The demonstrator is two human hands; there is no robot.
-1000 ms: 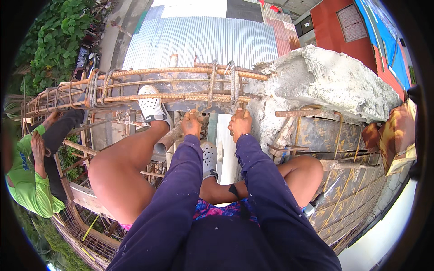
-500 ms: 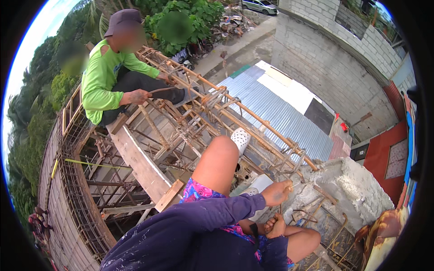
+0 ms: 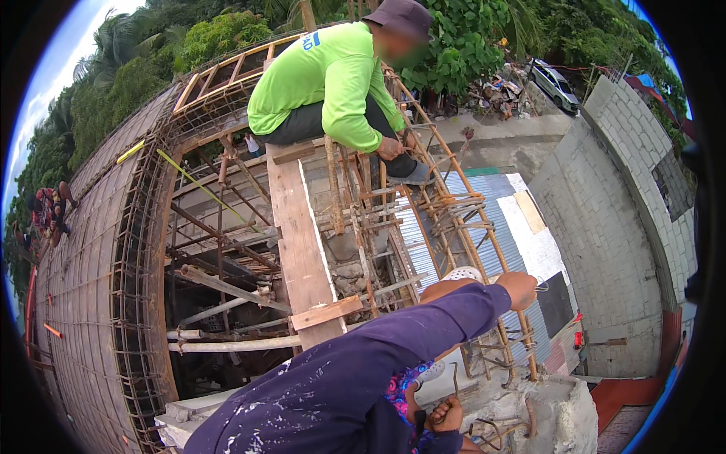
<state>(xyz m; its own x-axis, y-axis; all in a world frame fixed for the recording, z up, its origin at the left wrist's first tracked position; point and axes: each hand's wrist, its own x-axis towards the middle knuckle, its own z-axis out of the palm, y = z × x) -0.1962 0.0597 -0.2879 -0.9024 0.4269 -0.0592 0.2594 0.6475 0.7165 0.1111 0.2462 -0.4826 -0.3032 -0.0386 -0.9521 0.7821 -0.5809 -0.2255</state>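
My left hand, at the end of a paint-flecked dark purple sleeve, is stretched out over the long rebar cage. Its fingers are closed on a thin loop of tie wire. Lower down, close to my bent leg, my right hand is wrapped round a thin bent metal rod that sticks up out of the fist. Rough concrete with bent bar ends lies beside that hand. White perforated clogs show past my left sleeve.
A co-worker in a lime-green shirt crouches at the cage's far end, both hands near the bars. A wooden plank spans an open drop with poles. Rebar mesh runs along the left; a corrugated roof lies below right.
My view has swung, shifting the scene. My left hand has moved away from my right hand, outward over the cage. The co-worker's hands have come closer together.
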